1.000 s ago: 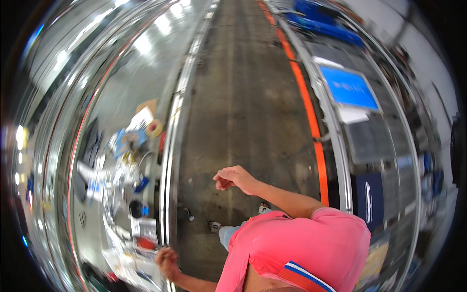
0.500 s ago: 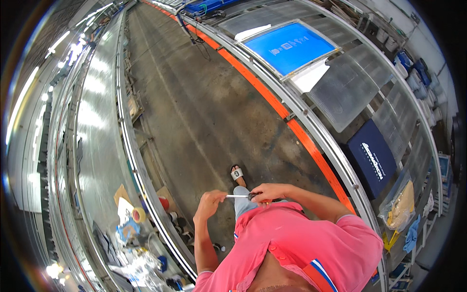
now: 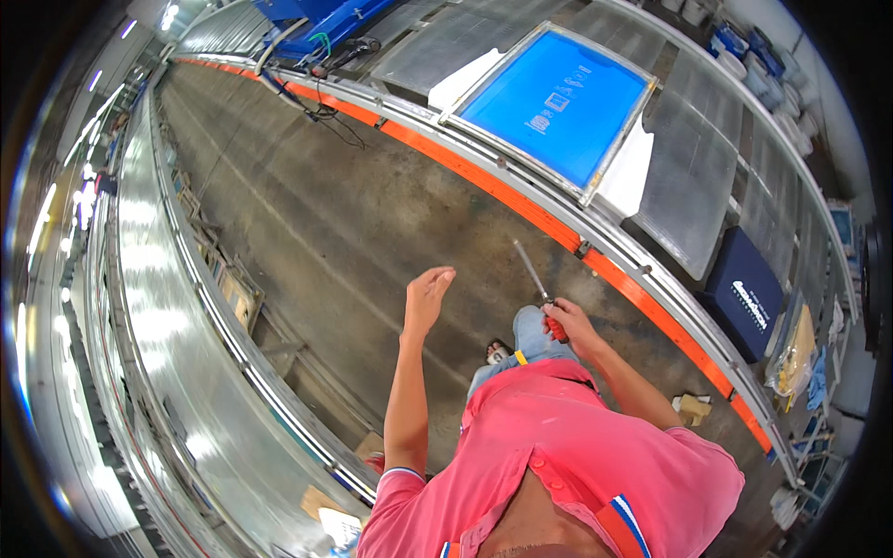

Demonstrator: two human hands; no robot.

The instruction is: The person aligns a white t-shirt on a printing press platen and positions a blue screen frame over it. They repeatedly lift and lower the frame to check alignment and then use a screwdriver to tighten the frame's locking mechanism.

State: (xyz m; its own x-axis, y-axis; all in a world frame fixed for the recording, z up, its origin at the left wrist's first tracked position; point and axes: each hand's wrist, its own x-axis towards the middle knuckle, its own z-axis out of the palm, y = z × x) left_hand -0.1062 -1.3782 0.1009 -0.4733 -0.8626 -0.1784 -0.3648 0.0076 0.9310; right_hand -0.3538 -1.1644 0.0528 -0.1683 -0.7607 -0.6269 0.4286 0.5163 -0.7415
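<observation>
A screwdriver point(image 3: 534, 273) with a long metal shaft and a red and black handle is gripped in my right hand point(image 3: 575, 327), in front of my right thigh. Its shaft points forward and slightly left, over the floor. My left hand point(image 3: 428, 296) is raised to the left of it, fingers stretched out and nothing in them. A wide gap separates this hand from the screwdriver tip.
Along my right runs a long metal table with an orange rail point(image 3: 484, 186). A framed blue screen point(image 3: 512, 88) lies on it over white sheets, near a dark blue box point(image 3: 739, 293) and a plastic bag point(image 3: 792, 363). Another long table point(image 3: 172, 307) runs along my left.
My left hand has let go of the screwdriver's shaft end and moved forward. My right hand has carried the screwdriver right and swung its tip forward. The view has turned right.
</observation>
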